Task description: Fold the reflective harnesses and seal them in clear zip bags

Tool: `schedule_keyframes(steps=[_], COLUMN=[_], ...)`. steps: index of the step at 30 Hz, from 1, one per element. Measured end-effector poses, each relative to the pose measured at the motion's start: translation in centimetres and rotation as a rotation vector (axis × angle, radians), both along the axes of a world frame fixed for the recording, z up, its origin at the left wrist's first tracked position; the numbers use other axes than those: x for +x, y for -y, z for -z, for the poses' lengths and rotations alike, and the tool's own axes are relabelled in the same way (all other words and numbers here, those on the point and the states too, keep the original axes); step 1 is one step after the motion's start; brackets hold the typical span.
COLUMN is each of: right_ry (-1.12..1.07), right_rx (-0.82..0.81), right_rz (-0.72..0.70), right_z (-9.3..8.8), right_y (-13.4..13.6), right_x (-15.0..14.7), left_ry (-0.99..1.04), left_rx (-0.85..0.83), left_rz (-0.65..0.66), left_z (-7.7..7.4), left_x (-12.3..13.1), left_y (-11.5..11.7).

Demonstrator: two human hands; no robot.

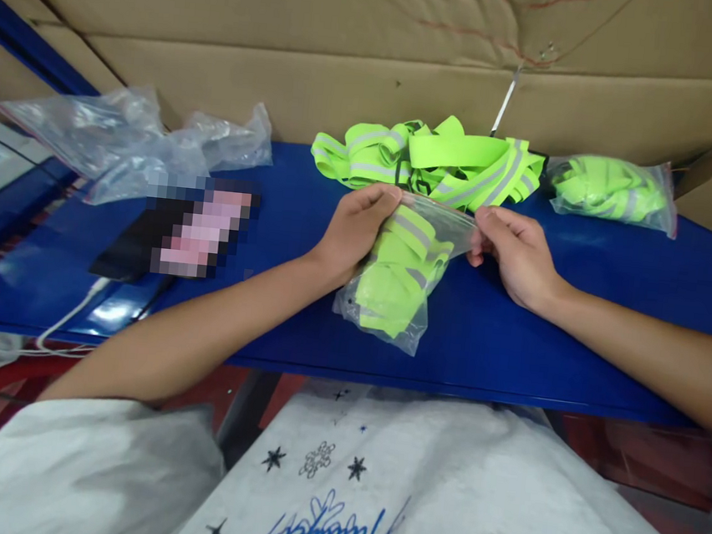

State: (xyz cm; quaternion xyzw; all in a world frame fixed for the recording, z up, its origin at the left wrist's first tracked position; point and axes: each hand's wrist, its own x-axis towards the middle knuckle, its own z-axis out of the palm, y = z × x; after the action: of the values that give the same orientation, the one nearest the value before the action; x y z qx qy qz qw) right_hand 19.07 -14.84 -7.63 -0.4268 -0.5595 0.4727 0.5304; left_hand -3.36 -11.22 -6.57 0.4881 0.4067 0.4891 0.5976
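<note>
A clear plastic bag [390,304] holding folded neon-green reflective straps lies on the blue table [513,332] at the centre. My left hand [356,229] pinches the bag's top edge at its left end. At the right end of that edge my right hand [518,253] pinches it too. Both hands are closed on the bag's mouth.
A loose heap of neon-green straps [429,161] lies just behind the hands. A filled bag of straps [612,191] sits at the back right. Empty clear bags [129,140] lie at the back left, a dark phone [145,238] with a white cable nearby. Cardboard [352,48] stands behind.
</note>
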Motion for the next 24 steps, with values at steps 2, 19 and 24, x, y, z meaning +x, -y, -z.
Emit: schedule_keyframes(steps=[2, 19, 24], right_ry=[0.035, 0.099, 0.189], right_rx=[0.024, 0.008, -0.030], right_rz=[-0.002, -0.031, -0.081], right_z=[0.02, 0.19, 0.05], right_y=[0.01, 0.05, -0.21], right_x=[0.01, 0.14, 0.25], left_ry=[0.035, 0.052, -0.045], left_rx=[-0.051, -0.101, 0.060], left_rz=[0.050, 0.089, 0.113], left_z=[0.11, -0.04, -0.16], left_x=[-0.07, -0.24, -0.60], left_y=[0.04, -0.16, 0.16])
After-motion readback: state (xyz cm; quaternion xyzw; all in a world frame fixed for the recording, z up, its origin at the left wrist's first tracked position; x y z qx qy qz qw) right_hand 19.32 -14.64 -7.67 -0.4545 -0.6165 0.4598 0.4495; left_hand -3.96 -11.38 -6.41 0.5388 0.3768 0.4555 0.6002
